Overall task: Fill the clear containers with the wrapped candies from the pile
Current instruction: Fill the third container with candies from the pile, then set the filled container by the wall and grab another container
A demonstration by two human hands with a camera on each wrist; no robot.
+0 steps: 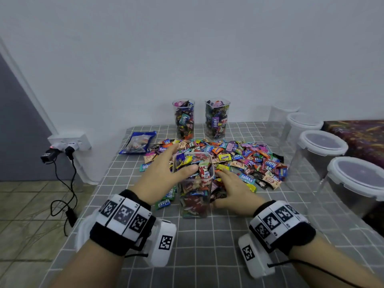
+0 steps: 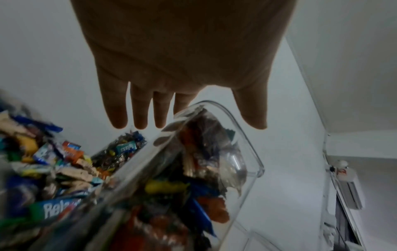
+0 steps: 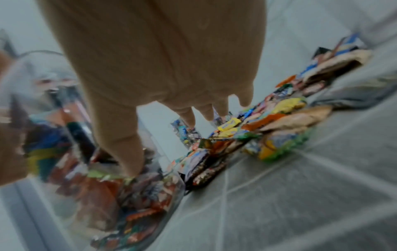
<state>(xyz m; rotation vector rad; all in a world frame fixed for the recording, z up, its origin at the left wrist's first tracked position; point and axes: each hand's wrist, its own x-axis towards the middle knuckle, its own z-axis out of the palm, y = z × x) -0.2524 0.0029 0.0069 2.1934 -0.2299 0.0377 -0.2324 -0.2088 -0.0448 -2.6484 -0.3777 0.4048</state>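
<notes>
A tall clear container (image 1: 194,196) packed to the rim with wrapped candies stands mid-table, in front of the candy pile (image 1: 245,161). My left hand (image 1: 162,173) is at its left side, fingers straight behind the rim and thumb laid over the top candies. In the left wrist view the left hand (image 2: 182,68) spreads above the container (image 2: 247,147), holding nothing. My right hand (image 1: 234,190) lies at its right side, fingers straight over the pile's near edge. The right wrist view shows the right hand (image 3: 161,68) with its thumb against the container (image 3: 107,195).
Two more candy-filled clear containers (image 1: 184,119) (image 1: 217,119) stand at the back by the wall. Several empty lidded clear tubs (image 1: 324,150) line the right edge. A blue bag (image 1: 138,144) lies back left. A wall socket with plugs and cables (image 1: 68,146) hangs left of the table.
</notes>
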